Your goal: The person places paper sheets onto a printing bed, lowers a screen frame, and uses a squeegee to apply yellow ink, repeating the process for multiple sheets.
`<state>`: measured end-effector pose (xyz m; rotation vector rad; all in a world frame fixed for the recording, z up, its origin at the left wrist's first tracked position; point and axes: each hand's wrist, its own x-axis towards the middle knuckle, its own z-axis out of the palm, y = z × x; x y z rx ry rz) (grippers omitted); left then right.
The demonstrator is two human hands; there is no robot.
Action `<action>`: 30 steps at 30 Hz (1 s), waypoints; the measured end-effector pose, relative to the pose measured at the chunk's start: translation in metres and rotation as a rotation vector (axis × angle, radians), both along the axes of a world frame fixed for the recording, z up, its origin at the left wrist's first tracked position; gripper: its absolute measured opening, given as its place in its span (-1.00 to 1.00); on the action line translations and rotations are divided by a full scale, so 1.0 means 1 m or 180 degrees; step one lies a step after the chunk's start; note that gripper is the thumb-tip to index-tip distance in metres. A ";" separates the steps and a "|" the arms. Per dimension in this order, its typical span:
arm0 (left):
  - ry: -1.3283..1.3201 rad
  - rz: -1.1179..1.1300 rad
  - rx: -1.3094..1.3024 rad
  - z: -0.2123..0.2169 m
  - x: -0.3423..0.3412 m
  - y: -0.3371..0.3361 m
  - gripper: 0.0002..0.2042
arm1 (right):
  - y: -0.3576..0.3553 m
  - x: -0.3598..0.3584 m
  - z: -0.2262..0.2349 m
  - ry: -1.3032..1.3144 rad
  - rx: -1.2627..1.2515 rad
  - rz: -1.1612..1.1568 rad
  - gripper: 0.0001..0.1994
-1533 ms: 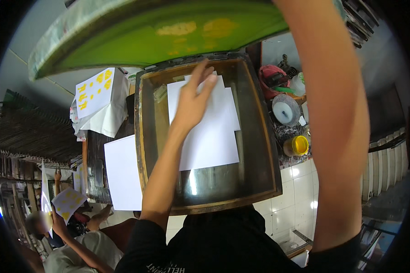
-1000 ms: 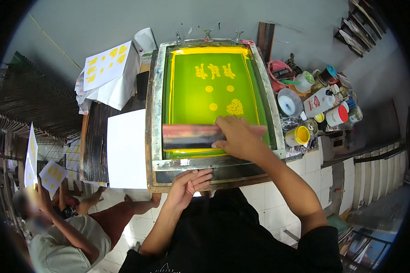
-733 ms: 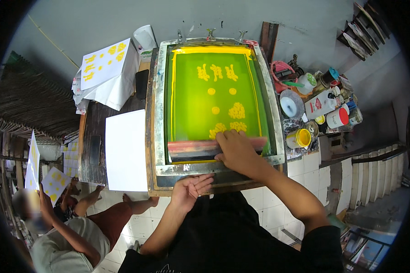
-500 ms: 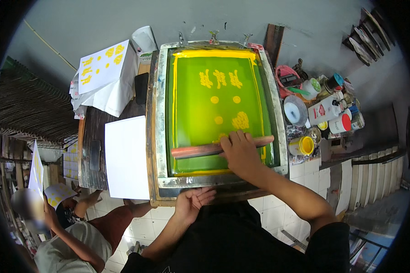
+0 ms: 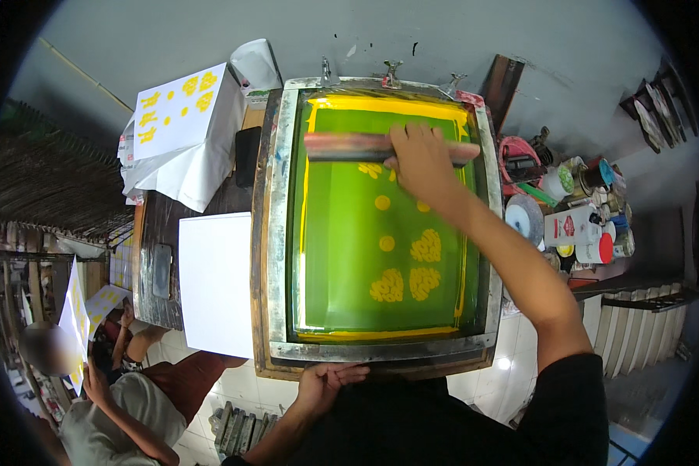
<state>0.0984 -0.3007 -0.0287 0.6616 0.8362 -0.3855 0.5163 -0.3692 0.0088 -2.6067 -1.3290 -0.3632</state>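
Observation:
A green printing screen (image 5: pixel 380 225) in a metal and wood frame (image 5: pixel 276 233) lies flat in front of me, with yellow shapes showing through its mesh. My right hand (image 5: pixel 421 159) grips a long squeegee (image 5: pixel 349 145) lying across the far end of the screen. My left hand (image 5: pixel 328 382) rests on the near edge of the frame, fingers spread on the wood.
A stack of blank white sheets (image 5: pixel 216 283) lies left of the frame. Printed sheets with yellow shapes (image 5: pixel 180 105) sit at the far left. Ink pots and bottles (image 5: pixel 575 217) crowd the right side. Another person (image 5: pixel 116 404) sits at lower left holding printed sheets.
The screen came down over the white paper. My right hand took the squeegee, drew it near, then pushed it to the far end. My left hand moved from the paper to the frame's near edge.

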 end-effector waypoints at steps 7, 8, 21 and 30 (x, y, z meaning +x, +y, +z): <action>-0.0225 0.0569 -0.0366 -0.012 -0.009 -0.005 -0.53 | 0.028 0.076 0.005 0.0052 -0.0278 -0.0033 -0.44; -0.0268 0.0607 -0.0327 -0.013 -0.011 -0.006 -0.54 | 0.029 0.082 0.007 0.0167 -0.0331 -0.0021 -0.43; -0.0724 0.0721 -0.0582 -0.021 -0.014 -0.004 -0.60 | 0.038 0.109 0.026 0.0672 -0.0182 -0.0125 -0.60; -0.0804 0.0591 -0.0509 -0.017 -0.009 -0.001 -0.62 | 0.025 0.074 0.007 0.0083 0.0016 -0.0238 -0.62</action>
